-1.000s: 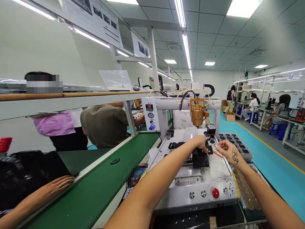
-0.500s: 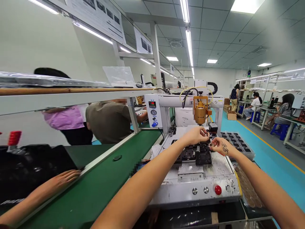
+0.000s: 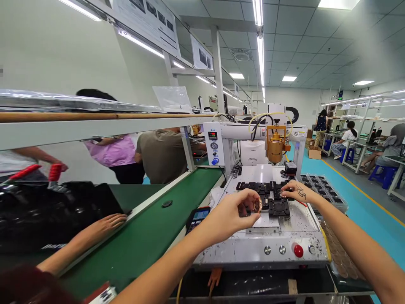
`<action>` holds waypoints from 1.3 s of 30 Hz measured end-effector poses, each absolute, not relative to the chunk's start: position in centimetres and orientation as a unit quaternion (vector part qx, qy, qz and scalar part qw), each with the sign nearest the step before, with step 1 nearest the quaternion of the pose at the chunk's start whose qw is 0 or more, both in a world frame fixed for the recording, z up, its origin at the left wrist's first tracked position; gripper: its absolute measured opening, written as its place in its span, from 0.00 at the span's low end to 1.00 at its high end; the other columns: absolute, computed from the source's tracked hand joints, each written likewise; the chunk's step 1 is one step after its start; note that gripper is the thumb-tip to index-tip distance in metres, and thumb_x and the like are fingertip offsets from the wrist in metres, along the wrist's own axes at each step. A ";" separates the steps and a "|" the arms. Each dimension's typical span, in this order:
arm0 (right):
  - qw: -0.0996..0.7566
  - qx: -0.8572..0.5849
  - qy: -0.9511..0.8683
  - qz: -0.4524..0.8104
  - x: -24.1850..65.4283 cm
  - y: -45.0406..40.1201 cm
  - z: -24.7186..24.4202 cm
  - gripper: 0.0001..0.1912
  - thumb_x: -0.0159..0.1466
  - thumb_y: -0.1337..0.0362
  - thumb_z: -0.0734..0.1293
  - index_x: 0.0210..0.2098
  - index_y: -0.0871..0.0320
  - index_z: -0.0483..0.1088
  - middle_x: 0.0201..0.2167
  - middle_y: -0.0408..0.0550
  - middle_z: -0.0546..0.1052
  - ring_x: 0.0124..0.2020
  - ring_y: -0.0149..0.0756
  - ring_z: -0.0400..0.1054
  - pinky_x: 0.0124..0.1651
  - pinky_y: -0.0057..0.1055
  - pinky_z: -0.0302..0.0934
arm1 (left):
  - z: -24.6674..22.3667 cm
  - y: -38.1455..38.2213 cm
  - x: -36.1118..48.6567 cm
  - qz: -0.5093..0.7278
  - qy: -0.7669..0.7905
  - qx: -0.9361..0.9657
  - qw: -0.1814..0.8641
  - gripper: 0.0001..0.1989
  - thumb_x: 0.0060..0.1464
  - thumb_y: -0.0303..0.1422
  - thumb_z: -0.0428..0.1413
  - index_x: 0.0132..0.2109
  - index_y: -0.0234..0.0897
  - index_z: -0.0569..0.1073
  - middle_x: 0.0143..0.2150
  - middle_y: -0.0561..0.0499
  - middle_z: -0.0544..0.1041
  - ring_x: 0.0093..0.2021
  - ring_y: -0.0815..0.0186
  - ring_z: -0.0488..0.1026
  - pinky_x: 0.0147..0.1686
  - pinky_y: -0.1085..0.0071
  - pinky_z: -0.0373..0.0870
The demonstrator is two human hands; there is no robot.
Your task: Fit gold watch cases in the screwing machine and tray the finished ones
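Observation:
Between the thumb and fingers of my left hand (image 3: 238, 212) is a small copper-coloured ring (image 3: 258, 205), held above the front left part of the white machine bed. My right hand (image 3: 295, 191) has its fingertips pinched at the right side of the black fixture (image 3: 279, 207); something small and shiny shows at the fingertips, too small to name. The brass dispensing head (image 3: 274, 147) hangs from the machine's gantry behind the fixture, touching neither hand.
The green conveyor (image 3: 148, 228) runs along the left, bearing a black disc (image 3: 166, 204). Another person's hand (image 3: 110, 221) rests at its left edge. A handheld device (image 3: 200, 214) lies beside the machine. Right are a compartment tray (image 3: 325, 192), a red button (image 3: 298, 251) and a sheet of round pieces (image 3: 340, 249).
My left hand has pulled back from the fixture toward me and to the left, with the copper ring now plainly visible. My right hand stays by the fixture. The view has shifted slightly.

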State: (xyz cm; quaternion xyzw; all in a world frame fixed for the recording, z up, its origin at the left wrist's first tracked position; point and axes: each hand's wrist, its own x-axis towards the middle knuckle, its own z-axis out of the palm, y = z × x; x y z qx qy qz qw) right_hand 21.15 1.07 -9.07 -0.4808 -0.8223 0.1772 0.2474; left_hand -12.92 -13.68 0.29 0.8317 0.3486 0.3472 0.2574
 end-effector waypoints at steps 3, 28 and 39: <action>0.265 -0.494 -0.816 0.141 21.0 1.1 -9.8 0.15 0.71 0.53 0.74 0.47 0.58 0.79 0.48 0.49 0.80 0.50 0.44 0.75 0.56 0.47 0.70 | -0.7 -15.4 -14.2 0.369 0.347 0.825 0.249 0.12 0.56 0.30 0.60 0.48 0.40 0.76 0.38 0.52 0.81 0.35 0.65 0.75 0.39 0.66 0.76; 0.491 -0.596 -0.632 -0.057 19.1 -25.2 -21.4 0.12 0.75 0.53 0.69 0.41 0.54 0.72 0.35 0.48 0.74 0.36 0.43 0.70 0.42 0.39 0.65 | -28.0 -23.7 -12.6 0.280 0.329 0.853 0.294 0.23 0.47 0.22 0.63 0.51 0.40 0.75 0.68 0.37 0.77 0.72 0.46 0.70 0.75 0.42 0.60; 0.379 -0.476 -0.789 0.089 10.3 -23.7 -27.6 0.12 0.77 0.69 0.62 0.52 0.52 0.75 0.46 0.52 0.84 0.48 0.48 0.78 0.52 0.46 0.73 | -27.3 -21.9 -12.8 0.298 0.325 0.859 0.259 0.27 0.52 0.23 0.65 0.60 0.39 0.74 0.69 0.36 0.76 0.74 0.42 0.68 0.74 0.37 0.60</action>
